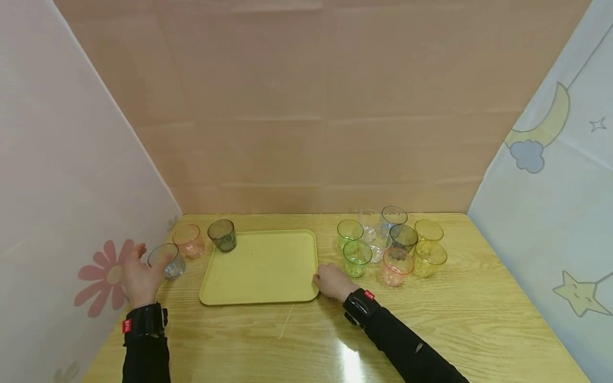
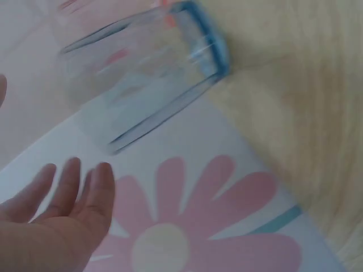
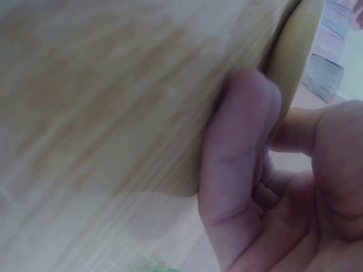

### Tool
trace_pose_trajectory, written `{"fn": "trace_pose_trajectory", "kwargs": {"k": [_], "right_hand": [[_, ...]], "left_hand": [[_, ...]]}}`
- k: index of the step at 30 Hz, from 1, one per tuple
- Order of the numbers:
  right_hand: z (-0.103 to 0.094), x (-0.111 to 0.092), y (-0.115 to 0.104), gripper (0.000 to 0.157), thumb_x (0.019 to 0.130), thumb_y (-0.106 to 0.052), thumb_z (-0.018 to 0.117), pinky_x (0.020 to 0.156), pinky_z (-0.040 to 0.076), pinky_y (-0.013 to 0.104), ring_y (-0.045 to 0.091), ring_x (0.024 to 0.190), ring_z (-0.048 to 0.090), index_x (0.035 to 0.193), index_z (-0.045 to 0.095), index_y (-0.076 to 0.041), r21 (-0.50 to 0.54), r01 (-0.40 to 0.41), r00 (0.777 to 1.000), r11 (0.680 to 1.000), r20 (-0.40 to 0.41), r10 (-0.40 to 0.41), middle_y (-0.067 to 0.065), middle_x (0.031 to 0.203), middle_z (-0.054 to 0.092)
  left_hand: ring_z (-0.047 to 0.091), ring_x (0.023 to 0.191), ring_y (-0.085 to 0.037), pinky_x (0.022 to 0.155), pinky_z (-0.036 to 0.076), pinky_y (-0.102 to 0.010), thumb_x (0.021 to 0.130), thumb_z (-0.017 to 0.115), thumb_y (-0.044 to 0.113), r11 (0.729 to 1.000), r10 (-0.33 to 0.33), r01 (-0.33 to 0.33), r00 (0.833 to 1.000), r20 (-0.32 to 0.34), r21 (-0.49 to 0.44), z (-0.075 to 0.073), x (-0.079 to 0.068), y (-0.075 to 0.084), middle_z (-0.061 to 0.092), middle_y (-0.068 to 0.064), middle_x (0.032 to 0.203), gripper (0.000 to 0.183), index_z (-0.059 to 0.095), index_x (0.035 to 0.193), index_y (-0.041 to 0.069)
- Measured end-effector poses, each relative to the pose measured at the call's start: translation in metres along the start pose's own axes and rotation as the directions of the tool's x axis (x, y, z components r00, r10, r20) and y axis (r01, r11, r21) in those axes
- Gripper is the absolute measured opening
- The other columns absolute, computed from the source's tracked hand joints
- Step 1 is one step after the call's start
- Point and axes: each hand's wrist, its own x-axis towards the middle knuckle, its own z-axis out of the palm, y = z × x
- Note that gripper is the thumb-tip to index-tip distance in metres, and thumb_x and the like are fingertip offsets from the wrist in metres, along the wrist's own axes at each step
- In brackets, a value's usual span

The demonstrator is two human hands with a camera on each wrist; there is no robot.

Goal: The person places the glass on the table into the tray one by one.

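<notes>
Left hand: fingers extended, just beside the bluish glass, near which stands a pink glass. Right hand: pinches the near-right edge of the yellow tray on the bench. A dark glass occupies the tray's far-left corner.

In the head view, the left hand is at 8 o'clock, its fingers raised and loosely spread, the thumb standing apart from them. The left forearm, in a black sleeve, points to 12 o'clock below a strapped left wrist. The right hand, between 5 and 6 o'clock, has its fingers bent into a pinch; the right forearm, also black-sleeved, slants toward half past 10.
</notes>
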Motion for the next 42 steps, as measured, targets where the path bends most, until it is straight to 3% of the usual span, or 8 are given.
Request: {"fn": "trace_pose_trajectory", "kwargs": {"k": [4,13,20,27,36,42], "right_hand": [[-0.001,0.0,0.0,0.039,0.094,-0.01,0.055,0.043,0.032,0.024,0.012,0.044,0.041,0.057,0.046,-0.012,-0.003,0.016,1.0,1.0,-0.012,-0.016,-0.001,0.054,0.042],[-0.005,-0.002,-0.003,0.037,0.095,-0.009,0.054,0.042,0.031,0.023,0.011,0.044,0.039,0.058,0.048,-0.011,0.011,0.018,1.0,1.0,-0.003,-0.018,-0.002,0.054,0.041],[-0.002,-0.002,0.003,0.034,0.094,-0.01,0.055,0.045,0.033,0.025,0.013,0.047,0.042,0.06,0.049,-0.011,-0.002,-0.014,1.0,1.0,0.011,0.014,0.0,0.057,0.044],[-0.002,0.001,0.001,0.034,0.093,-0.011,0.054,0.045,0.035,0.024,0.012,0.045,0.043,0.059,0.05,-0.011,0.015,0.002,0.999,1.0,0.036,-0.003,0.0,0.055,0.046],[-0.003,0.001,0.0,0.033,0.09,-0.01,0.051,0.037,0.034,0.022,0.005,0.034,0.039,0.057,0.05,-0.013,0.075,-0.024,0.998,0.997,0.056,0.02,-0.007,0.045,0.043],[-0.003,0.002,-0.002,0.034,0.092,-0.011,0.05,0.034,0.032,0.02,0.005,0.031,0.039,0.058,0.052,-0.012,0.098,-0.058,0.995,0.993,0.084,0.05,-0.008,0.041,0.041]], "left_hand": [[0.034,0.135,-0.05,0.108,0.027,-0.065,0.088,0.072,0.038,0.999,-0.017,0.015,0.998,0.059,0.033,0.005,0.008,-0.012,0.035,-0.031,0.15,0.089,0.025,0.152,-0.003],[0.032,0.136,-0.053,0.11,0.028,-0.062,0.083,0.077,0.032,0.996,-0.079,0.072,0.981,0.174,0.044,0.012,0.015,-0.023,0.029,-0.04,0.147,0.103,0.013,0.151,-0.01],[0.028,0.138,-0.051,0.111,0.028,-0.06,0.086,0.074,0.034,0.989,-0.144,0.148,0.953,0.268,0.003,0.022,0.016,-0.025,0.023,-0.037,0.152,0.106,0.002,0.154,-0.005],[0.031,0.134,-0.051,0.107,0.03,-0.061,0.086,0.075,0.029,0.986,-0.154,0.166,0.948,0.278,-0.018,0.019,0.017,-0.029,0.024,-0.037,0.15,0.104,0.002,0.154,-0.002],[0.03,0.135,-0.052,0.107,0.032,-0.06,0.087,0.074,0.033,0.981,-0.18,0.192,0.914,0.363,0.003,0.014,0.02,-0.032,0.022,-0.037,0.152,0.104,0.001,0.152,-0.003],[0.039,0.128,-0.05,0.099,0.038,-0.056,0.087,0.074,0.032,0.983,-0.176,0.184,0.93,0.322,0.005,0.012,0.018,-0.03,0.029,-0.034,0.147,0.096,0.009,0.147,-0.005]]}}
